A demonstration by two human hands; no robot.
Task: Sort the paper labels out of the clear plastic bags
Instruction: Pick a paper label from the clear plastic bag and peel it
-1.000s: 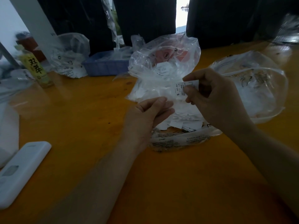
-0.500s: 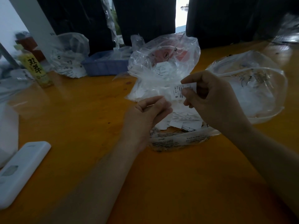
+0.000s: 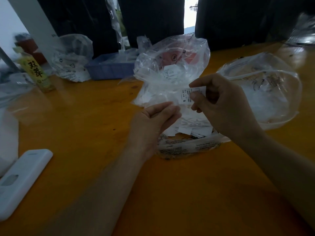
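Observation:
A big clear plastic bag (image 3: 172, 65) stands in the middle of the orange table, with white paper labels (image 3: 192, 126) spilling out at its base. My right hand (image 3: 221, 103) pinches one white label marked S (image 3: 185, 96) between thumb and forefinger, just in front of the bag. My left hand (image 3: 153, 121) is just below and left of that label, thumb and fingers brought together at a thin bit of clear plastic; what it grips is hard to make out. A flattened printed bag (image 3: 187, 145) lies under the pile.
A second clear bag (image 3: 265, 89) over a white bowl sits to the right. A blue tray (image 3: 110, 68), another filled bag (image 3: 71, 58) and a yellow bottle (image 3: 36, 72) stand at the back left. A white remote-like device (image 3: 22, 181) lies at the near left.
My right hand with the label has come down and slightly left, closer to my left hand. My left hand's fingers have closed in near the label.

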